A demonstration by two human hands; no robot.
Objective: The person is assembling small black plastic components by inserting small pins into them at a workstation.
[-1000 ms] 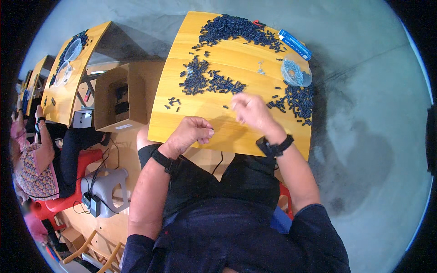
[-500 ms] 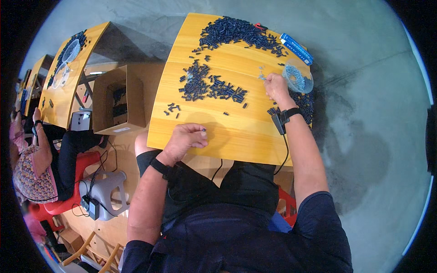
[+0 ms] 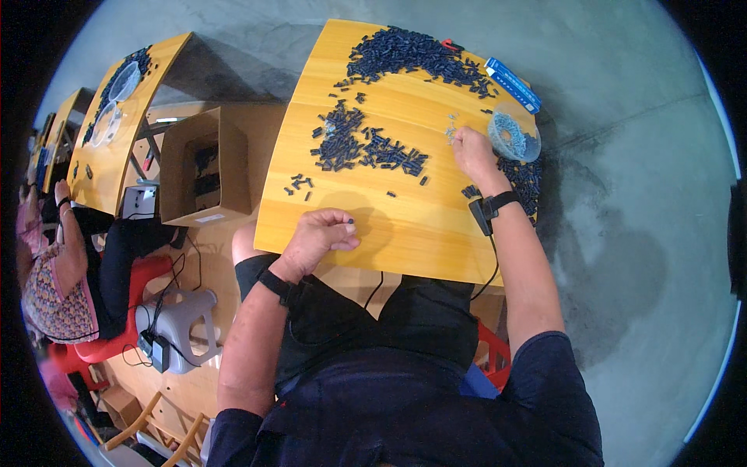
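Near the table's front edge, my left hand (image 3: 320,235) pinches a small dark cylindrical piece (image 3: 350,221) between thumb and fingertips; only its end shows. My right hand (image 3: 475,156) is closed at the right side of the table, its fingertips beside a few loose light-blue bits (image 3: 451,124). Whatever lies between those fingertips is too small to make out. Just right of that hand stands a clear plastic bowl (image 3: 534,148) holding many light-blue small parts (image 3: 509,134). A spread of short black cylindrical pieces (image 3: 338,140) lies at mid-table, beyond my left hand.
A large heap of black pieces (image 3: 412,54) covers the table's far side, with a red-handled object (image 3: 450,45) and a blue box (image 3: 512,84) by it. More black pieces (image 3: 523,179) lie under the bowl. Left are a cardboard box (image 3: 233,171) and a seated person (image 3: 66,288) at another table.
My right hand's fingertips have shifted slightly nearer me, off the light-blue bits. The left hand keeps its pinch on the dark piece. The whole view has shifted a little.
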